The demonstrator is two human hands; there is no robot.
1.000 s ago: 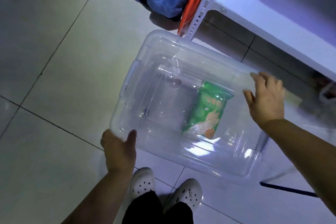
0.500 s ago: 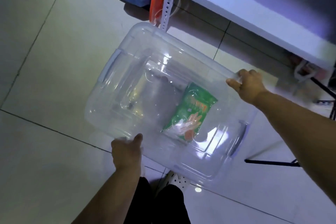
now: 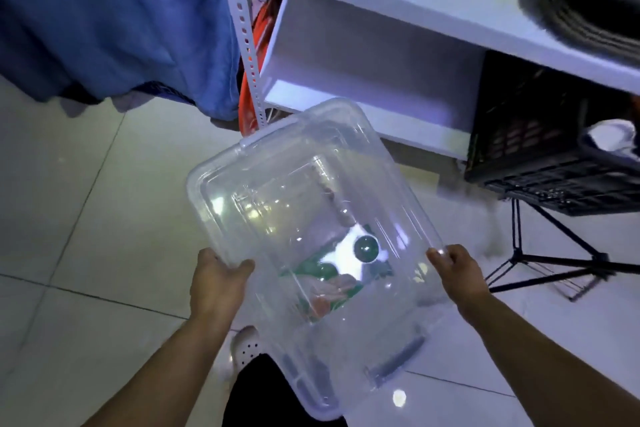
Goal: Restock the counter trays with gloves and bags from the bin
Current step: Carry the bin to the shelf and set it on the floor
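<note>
A clear, glossy plastic bin (image 3: 311, 184) with rounded corners and a ribbed lid is held tilted above the floor (image 3: 86, 218). The left hand (image 3: 214, 284) and right hand (image 3: 457, 274) each grip one long rim, fingers curled round it. Inside lies a crinkly green packet (image 3: 332, 284), blurred by glare. The floor is pale, shiny tile. A white shelf (image 3: 381, 3), blue cloth (image 3: 104, 10) and black slatted crate (image 3: 536, 135) stand behind.
</note>
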